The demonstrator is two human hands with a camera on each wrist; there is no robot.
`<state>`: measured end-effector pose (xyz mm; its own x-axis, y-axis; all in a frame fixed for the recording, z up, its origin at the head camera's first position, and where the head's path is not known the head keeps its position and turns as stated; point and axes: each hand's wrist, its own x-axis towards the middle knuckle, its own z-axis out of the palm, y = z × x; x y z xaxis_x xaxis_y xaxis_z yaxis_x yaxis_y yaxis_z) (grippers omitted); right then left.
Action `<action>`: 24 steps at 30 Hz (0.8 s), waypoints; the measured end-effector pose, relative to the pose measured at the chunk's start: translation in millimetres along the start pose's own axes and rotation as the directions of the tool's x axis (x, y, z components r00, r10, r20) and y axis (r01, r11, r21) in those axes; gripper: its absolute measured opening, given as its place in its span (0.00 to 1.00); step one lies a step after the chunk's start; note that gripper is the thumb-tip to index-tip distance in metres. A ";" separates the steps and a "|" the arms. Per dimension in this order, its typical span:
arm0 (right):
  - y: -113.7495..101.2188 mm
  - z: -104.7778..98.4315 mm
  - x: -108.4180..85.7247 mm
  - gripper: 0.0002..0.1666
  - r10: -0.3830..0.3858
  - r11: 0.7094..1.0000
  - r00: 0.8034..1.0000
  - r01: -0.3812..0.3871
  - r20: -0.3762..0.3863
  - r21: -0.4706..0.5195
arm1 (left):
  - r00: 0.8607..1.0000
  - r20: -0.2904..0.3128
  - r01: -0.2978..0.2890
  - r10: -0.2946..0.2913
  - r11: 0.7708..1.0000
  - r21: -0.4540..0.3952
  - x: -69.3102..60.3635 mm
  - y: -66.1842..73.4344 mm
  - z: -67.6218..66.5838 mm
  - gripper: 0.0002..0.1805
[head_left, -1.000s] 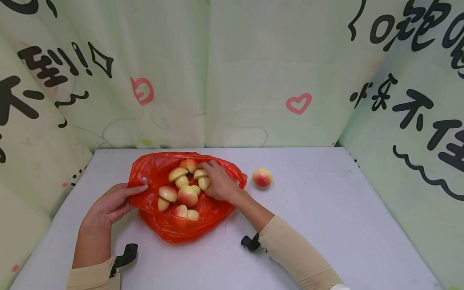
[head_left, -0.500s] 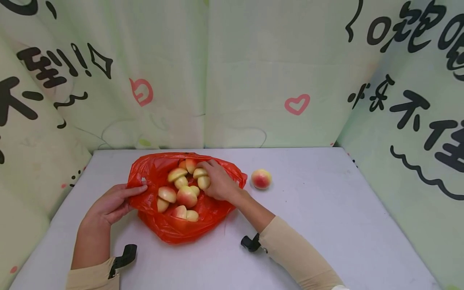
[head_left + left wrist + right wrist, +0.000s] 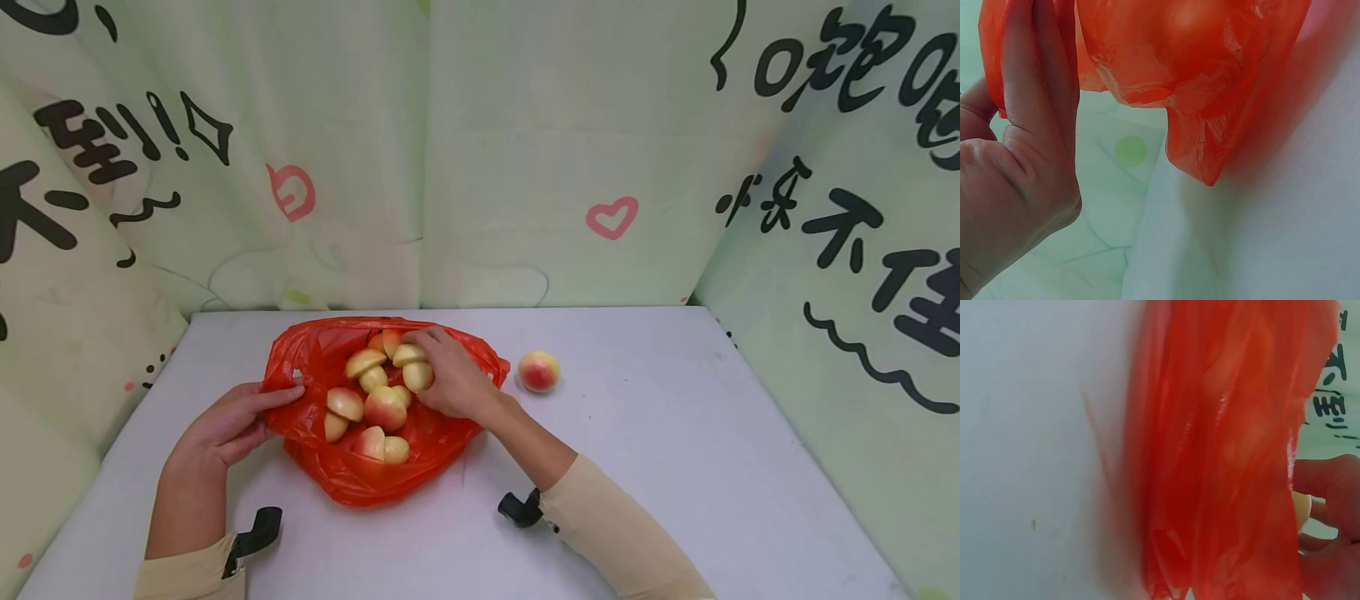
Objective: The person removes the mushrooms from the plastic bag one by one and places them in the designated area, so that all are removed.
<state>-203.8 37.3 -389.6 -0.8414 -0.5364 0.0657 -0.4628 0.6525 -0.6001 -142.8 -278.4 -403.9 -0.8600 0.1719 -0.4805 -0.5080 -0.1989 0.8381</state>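
A red plastic bag (image 3: 341,483) lies on the table with its mouth spread, several mushroom-shaped pieces inside, pale and pink. My left hand (image 3: 228,421) pinches the bag's left rim, thumb on the inner side; in the left wrist view the left hand (image 3: 1025,150) has its fingers against the red film (image 3: 1204,119). Reaching over the right side, my right hand (image 3: 453,375) holds a mushroom-shaped piece (image 3: 417,375) at the bag's upper right. The right wrist view has the right hand (image 3: 1335,519) partly behind the bag (image 3: 1229,450), with a sliver of the pale piece (image 3: 1301,509) at its fingers.
A round yellow and red fruit-like piece (image 3: 539,372) rests on the white table (image 3: 637,467), just right of the bag. Printed curtains (image 3: 510,150) stand behind the table and at both sides. Black mounts are fixed at both wrists.
The piece at my right hand has shifted very slightly left and up with the hand. My left hand keeps its hold on the bag's rim.
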 end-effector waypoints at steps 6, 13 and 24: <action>-5.5 -9.4 -7.1 0.40 -0.064 0.998 0.997 0.064 -0.032 -0.007 | 1.000 0.008 0.002 -0.002 1.000 0.001 -0.9 0.6 0.5 0.22; -8.4 -21.3 -16.2 0.42 -0.068 0.998 0.996 0.068 -0.053 0.010 | 1.000 0.018 0.001 -0.001 1.000 0.004 -1.9 0.3 0.1 0.19; -5.6 -42.6 -28.3 0.41 -0.039 0.997 0.991 0.046 -0.127 0.054 | 0.999 0.025 0.021 -0.021 1.000 -0.010 -2.5 1.1 1.0 0.21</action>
<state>-189.3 71.6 -354.2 -0.8515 -0.4889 0.1896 -0.4851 0.5974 -0.6386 -141.2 -278.1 -401.6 -0.8475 0.2003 -0.4915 -0.5268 -0.2050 0.8249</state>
